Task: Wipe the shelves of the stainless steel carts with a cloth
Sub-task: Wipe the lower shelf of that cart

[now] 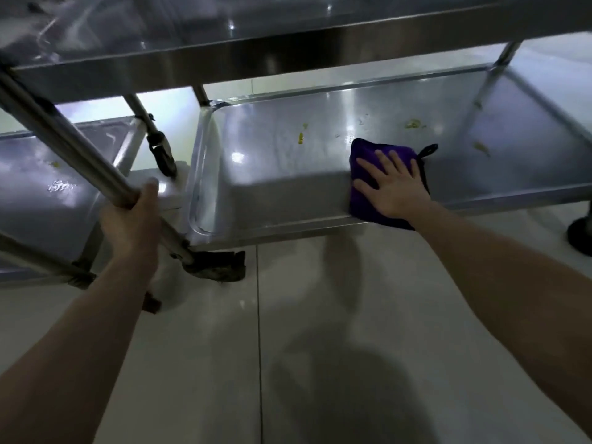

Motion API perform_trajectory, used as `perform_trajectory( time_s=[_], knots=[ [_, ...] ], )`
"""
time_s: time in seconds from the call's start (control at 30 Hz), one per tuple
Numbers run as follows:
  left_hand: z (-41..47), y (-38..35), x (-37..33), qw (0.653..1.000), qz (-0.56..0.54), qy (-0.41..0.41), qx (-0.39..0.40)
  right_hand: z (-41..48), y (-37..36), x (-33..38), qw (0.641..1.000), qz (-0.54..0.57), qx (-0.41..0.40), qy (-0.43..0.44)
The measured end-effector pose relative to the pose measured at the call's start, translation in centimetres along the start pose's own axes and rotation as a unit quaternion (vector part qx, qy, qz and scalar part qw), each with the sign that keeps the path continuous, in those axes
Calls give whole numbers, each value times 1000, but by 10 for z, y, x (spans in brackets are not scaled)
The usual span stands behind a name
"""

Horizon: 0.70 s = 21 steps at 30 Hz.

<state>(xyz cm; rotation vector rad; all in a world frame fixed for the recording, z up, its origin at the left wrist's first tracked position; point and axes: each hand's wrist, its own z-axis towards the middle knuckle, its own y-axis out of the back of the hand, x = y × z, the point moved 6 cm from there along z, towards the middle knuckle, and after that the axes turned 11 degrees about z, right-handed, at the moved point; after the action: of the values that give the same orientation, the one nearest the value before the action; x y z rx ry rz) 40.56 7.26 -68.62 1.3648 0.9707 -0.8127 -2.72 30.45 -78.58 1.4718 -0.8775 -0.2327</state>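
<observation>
Two Hands Engaged: Lower Shelf Wipe

Step in hand, as judged: wiping the lower stainless steel cart shelf (272, 174). The right hand (394, 187), fingers flat and spread, presses the folded purple microfibre cloth (362, 206) onto the shelf's near edge. The left hand (131, 219) is wrapped around the round steel cart upright (80, 149) at 9 o'clock. Yellow residue spots (300, 137) lie at 11 and 1 o'clock of the cloth. The next move likely calls for a flat-pressure stroke toward 12 o'clock.

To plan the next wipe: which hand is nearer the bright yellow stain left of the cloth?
Right. The right hand presses the purple cloth right of the stain; the left hand grips a cart post farther left.
</observation>
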Motion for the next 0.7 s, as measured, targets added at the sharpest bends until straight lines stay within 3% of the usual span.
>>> perform_trajectory(
  time_s=[0.07,0.13,0.27,0.43,0.53,0.63,0.7],
  knots=[
    [-26,3,18,996,56,31,-63,-1,-1,-3,1000,-4,0,5],
    [-70,-13,29,986,141,-19,-92,-1,-3,2,1000,-1,-2,11],
    [-136,-102,16,960,211,-170,71,-13,-8,15,1000,3,9,7],
    [-136,-162,-12,875,351,-318,101,-55,-26,54,1000,11,8,1],
    [-131,-185,-5,841,408,-330,133,-82,-41,78,1000,14,-5,-3],
    [-119,-188,24,781,507,-341,134,-92,-55,94,1000,13,-9,15],
    [-113,-180,32,795,499,-327,113,-89,-54,91,999,14,-6,43]
  ],
)
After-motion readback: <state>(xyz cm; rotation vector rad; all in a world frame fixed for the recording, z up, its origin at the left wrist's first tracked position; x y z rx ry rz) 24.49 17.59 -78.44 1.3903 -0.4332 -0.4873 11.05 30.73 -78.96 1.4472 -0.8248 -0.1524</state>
